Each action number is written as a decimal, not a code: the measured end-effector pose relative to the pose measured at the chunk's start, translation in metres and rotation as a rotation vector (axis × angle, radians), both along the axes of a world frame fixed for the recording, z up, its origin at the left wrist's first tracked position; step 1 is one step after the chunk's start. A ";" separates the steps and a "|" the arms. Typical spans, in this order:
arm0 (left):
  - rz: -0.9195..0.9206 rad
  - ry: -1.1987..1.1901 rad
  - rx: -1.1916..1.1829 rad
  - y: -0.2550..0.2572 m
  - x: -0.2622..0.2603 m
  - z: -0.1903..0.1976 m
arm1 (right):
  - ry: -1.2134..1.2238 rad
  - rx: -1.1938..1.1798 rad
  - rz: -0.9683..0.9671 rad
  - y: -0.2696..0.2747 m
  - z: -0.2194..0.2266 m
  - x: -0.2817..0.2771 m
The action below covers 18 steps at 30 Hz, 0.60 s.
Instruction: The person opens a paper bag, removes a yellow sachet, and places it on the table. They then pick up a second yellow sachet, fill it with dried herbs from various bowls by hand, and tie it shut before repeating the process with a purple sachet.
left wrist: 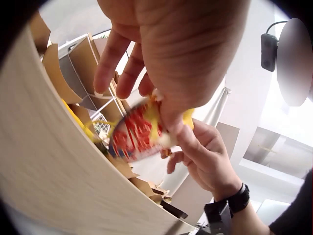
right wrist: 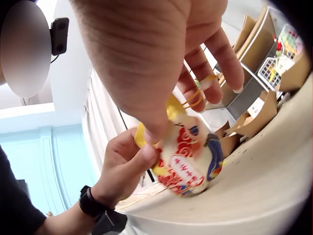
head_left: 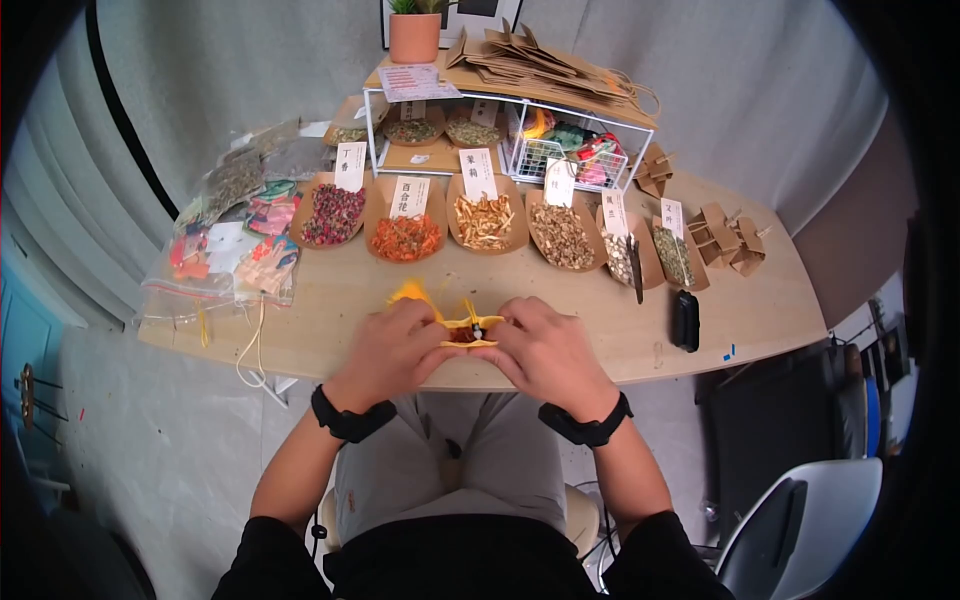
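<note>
Close to the front edge of the table, my left hand (head_left: 395,342) and right hand (head_left: 548,345) pinch opposite sides of the mouth of a small drawstring pouch (right wrist: 183,159). Its yellow-rimmed mouth is spread wide and faces up. Dark red-brown dried bits (head_left: 462,336) show inside, beside something small, black and white. In the right wrist view the pouch's face is cream with red and blue printing; the left wrist view shows dense red markings on its other face (left wrist: 138,133). Thumbs and forefingers do the holding, while other fingers stretch out. Yellow cord (head_left: 469,307) stands up behind the mouth.
Several paper trays of dried herbs with label cards line the table, including dark-red buds (head_left: 333,215) and orange petals (head_left: 407,238). Dark tweezers (head_left: 635,268) lean on a right-hand tray. A black case (head_left: 686,320) lies right; plastic bags (head_left: 215,255) lie left. Behind stands a shelf (head_left: 510,97).
</note>
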<state>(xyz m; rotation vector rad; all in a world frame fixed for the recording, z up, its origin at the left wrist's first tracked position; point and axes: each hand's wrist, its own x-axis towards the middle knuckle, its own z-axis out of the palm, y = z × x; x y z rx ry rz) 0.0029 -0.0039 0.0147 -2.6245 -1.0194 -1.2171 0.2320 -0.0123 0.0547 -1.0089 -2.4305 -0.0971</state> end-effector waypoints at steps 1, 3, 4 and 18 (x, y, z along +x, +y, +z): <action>0.023 0.054 0.001 0.001 -0.004 0.006 | -0.013 0.017 0.012 0.002 0.003 0.002; 0.071 0.163 -0.009 -0.002 -0.012 0.017 | -0.039 0.039 0.038 0.004 0.005 0.006; 0.067 0.135 -0.005 -0.003 -0.009 0.017 | -0.026 0.037 0.036 0.004 0.004 0.005; -0.038 -0.426 -0.241 -0.012 0.003 -0.018 | 0.215 -0.018 -0.041 0.006 -0.011 0.001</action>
